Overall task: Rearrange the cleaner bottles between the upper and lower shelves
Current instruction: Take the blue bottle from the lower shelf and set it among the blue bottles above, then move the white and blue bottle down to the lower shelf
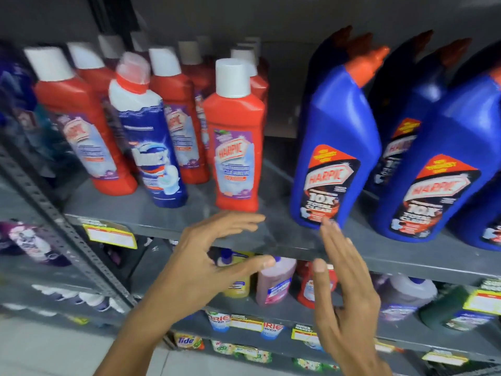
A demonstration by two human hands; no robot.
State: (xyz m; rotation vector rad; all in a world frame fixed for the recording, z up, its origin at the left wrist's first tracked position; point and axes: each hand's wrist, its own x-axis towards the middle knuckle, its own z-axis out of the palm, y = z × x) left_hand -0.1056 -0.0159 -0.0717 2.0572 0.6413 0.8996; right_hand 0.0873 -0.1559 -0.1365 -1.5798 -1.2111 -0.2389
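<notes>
Several cleaner bottles stand on the grey upper shelf. A red Harpic bottle with a white cap stands alone near the front edge. Left of it leans a dark blue and white bottle among more red bottles. To the right stand large blue Harpic bottles with orange caps. My left hand hovers open just below the red bottle, fingers curved, holding nothing. My right hand is open, its fingertips near the base of the nearest blue bottle. On the lower shelf, a pink bottle shows between my hands.
A perforated metal upright slants down the left side. Yellow price tags hang on the shelf edges. The lower shelf also holds a yellow bottle, a red one and a clear jug. Detergent packs sit below.
</notes>
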